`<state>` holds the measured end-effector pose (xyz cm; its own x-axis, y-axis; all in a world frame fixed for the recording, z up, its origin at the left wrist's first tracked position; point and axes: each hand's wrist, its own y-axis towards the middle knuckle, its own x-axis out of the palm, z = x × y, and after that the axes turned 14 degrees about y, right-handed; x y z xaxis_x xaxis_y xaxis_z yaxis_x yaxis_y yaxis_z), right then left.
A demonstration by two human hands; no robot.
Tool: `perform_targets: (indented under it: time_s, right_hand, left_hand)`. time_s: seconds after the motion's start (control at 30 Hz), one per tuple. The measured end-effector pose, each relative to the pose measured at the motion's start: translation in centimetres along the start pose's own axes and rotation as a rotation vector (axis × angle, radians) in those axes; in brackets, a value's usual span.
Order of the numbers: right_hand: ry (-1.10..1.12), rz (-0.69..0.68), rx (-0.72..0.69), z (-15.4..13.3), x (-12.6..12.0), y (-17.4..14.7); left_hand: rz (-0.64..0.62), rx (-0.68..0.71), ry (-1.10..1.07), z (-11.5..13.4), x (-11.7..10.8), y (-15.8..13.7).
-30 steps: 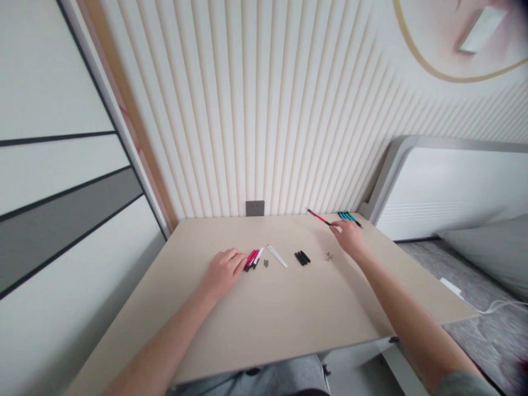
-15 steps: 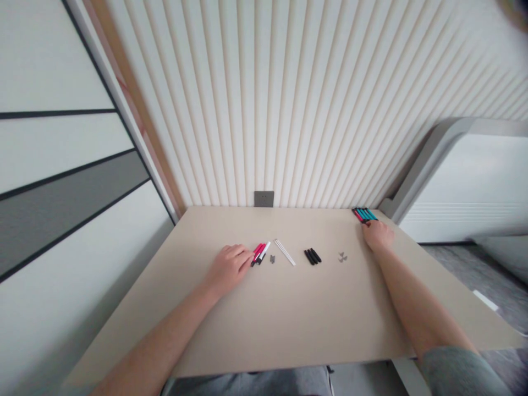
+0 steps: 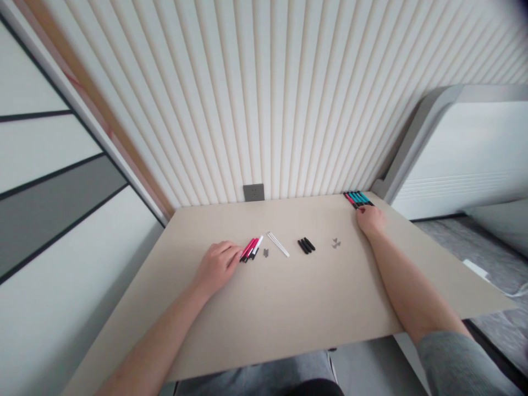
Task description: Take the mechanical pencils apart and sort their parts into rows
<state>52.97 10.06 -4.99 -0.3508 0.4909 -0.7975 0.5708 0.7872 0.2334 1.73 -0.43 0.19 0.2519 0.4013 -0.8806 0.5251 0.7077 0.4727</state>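
Note:
My left hand (image 3: 218, 267) rests on the table with bent, loosely extended fingers, its fingertips at the edge of a small group of pink pen barrels (image 3: 248, 247) and a white pen barrel (image 3: 258, 246) with dark ends. At the table's far right corner, my right hand (image 3: 370, 219) has its fingers closed at the near end of a row of pens (image 3: 358, 198). One pen there is red; several are teal, all with black ends. The fingers partly cover these near ends, so the exact hold is hard to see.
Between my hands lie small grey pieces (image 3: 266, 253), thin white sticks like refills (image 3: 278, 244), black pen grips or caps (image 3: 306, 246) and grey clip-like bits (image 3: 336, 242). A ribbed wall with a socket (image 3: 253, 192) borders the table (image 3: 289, 308). A bed headboard (image 3: 462, 148) stands right.
The camera view has tilted and shifted slightly, so everything sits a little further left and higher. Both hands remain at the same pen groups, with hardly any movement over the table.

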Motion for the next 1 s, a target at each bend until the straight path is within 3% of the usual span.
perform_targets:
  time_s: [0.33,0.47,0.6,0.7,0.8,0.9,1.0]
  right_hand:
    - [0.185,0.096,-0.148,1.3,0.8,0.2]
    - [0.300,0.156,-0.262,-0.5,0.2,-1.4]
    - [0.421,0.132,-0.485,-5.4,-1.2,-5.1]
    - [0.448,-0.050,-0.677,-10.2,-1.8,-9.3]
    - [0.416,-0.177,-0.786,-14.2,-1.3,-13.9]
    - [0.393,-0.211,-0.868,-16.1,-0.2,-17.9]
    - [0.343,-0.293,-0.913,-16.0,0.4,-20.3]
  left_hand:
    - [-0.040,-0.056,0.037,-1.6,-0.2,-0.5]
    - [-0.079,-0.061,0.041,-2.2,-0.1,-1.0]
    - [-0.029,-0.120,0.065,-3.0,0.1,-1.2]
    - [0.016,-0.150,0.065,-3.7,0.2,-1.3]
    - [-0.023,-0.105,0.043,-4.0,0.1,-1.5]
    - [-0.079,-0.011,0.023,-3.5,-0.1,-1.6]
    - [-0.102,0.057,0.026,-2.4,-0.3,-1.5]
